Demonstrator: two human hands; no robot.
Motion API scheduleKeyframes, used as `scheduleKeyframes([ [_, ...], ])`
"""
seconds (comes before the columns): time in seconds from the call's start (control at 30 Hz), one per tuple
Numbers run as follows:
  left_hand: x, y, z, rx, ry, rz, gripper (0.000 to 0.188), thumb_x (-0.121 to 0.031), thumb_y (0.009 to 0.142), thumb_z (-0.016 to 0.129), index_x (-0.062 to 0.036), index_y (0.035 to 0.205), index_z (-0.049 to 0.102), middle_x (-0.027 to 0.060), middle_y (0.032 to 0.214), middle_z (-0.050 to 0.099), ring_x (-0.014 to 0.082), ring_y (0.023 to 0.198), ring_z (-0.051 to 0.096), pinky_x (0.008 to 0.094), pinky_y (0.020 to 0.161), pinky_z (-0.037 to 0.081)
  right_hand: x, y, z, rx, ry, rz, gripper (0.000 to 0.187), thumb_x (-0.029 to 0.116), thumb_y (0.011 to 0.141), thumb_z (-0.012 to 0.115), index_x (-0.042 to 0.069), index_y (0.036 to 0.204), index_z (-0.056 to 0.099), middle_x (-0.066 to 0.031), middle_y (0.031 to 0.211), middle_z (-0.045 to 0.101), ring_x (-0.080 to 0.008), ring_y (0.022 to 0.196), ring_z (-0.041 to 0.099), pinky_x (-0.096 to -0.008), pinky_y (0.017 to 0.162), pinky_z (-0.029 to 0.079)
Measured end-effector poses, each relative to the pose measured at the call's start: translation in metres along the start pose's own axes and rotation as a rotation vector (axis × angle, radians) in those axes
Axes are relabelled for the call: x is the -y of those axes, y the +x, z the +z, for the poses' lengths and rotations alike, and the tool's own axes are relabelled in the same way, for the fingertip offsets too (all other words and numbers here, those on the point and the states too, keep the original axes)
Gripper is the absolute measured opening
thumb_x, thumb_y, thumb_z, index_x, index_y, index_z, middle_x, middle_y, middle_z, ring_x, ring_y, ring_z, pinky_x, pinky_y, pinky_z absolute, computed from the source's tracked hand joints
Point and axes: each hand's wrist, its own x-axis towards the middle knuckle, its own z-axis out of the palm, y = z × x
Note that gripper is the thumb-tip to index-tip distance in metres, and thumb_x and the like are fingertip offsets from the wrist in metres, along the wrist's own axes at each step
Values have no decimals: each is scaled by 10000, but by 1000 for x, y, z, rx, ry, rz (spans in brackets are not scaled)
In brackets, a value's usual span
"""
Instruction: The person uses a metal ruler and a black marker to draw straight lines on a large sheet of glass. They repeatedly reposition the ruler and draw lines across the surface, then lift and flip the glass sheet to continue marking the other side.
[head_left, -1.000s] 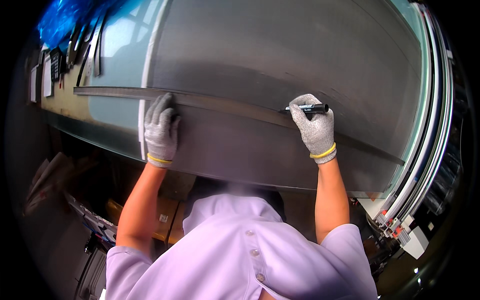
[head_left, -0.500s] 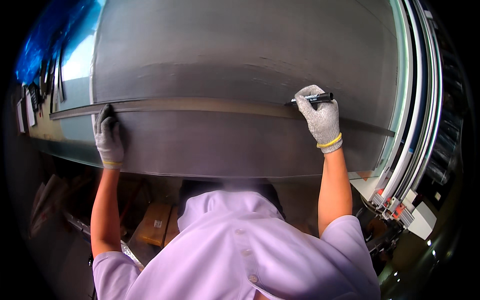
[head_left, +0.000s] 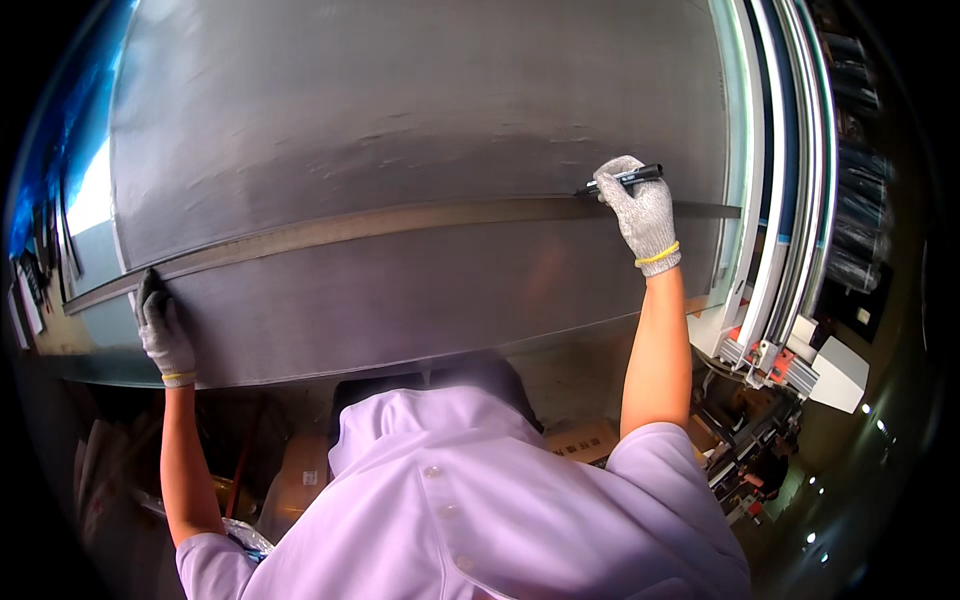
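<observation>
A dark grey sheet [head_left: 420, 110] that looks like fine mesh is spread over the glass-like table. Across it runs a long, flat straightedge [head_left: 400, 226]. Gloved in grey knit, my left hand [head_left: 167, 335] rests near the straightedge's left end, fingers stretched out and fingertips on the bar. My right hand [head_left: 645, 215], in a matching glove with a yellow cuff, grips a black marker [head_left: 636, 176]. The marker lies slanted, its tip pointing left at the straightedge's far edge. Whether a line shows there I cannot tell.
Metal rails [head_left: 790, 150] run along the table's right side, ending in a white bracket [head_left: 838, 375]. Blue plastic film [head_left: 72, 130] and several dark strips hang at the far left. Below the table edge stands a cardboard box [head_left: 300, 470]. Dark wrapped rolls [head_left: 860, 210] lie beyond the rails.
My right hand has slid rightward along the straightedge with the marker. My left hand stays by the bar's left end. The whole view has shifted and tilted.
</observation>
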Motion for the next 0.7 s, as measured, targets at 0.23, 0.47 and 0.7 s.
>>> scheduleKeyframes([
  [0.23, -40, 13, 2, -36, 227, -109, 247, -21, 967, 577, 8, 1210, 609, 167, 1381, 595, 346, 1222, 585, 406, 1012, 481, -40, 7, -54, -14, -28, 1, 153, 167, 926, 699, 15, 929, 684, -47, 762, 679, -121, 703, 619, -296, 678, 505],
  [0.47, -242, 11, 75, -196, -71, -210, 201, 37, 932, 592, 14, 1126, 643, 161, 1330, 614, 246, 1004, 689, 334, 768, 581, -95, 17, -120, 22, 21, 6, 157, 172, 932, 692, 16, 940, 679, -61, 776, 682, -127, 718, 627, -301, 694, 512],
  [0.7, -408, 29, 126, -63, -141, 9, 217, 59, 812, 648, -7, 1016, 621, 196, 1275, 639, 402, 1184, 593, 455, 1010, 471, -150, 26, -193, 37, 15, 15, 167, 190, 932, 685, 25, 951, 677, -59, 801, 687, -131, 748, 634, -301, 721, 517],
])
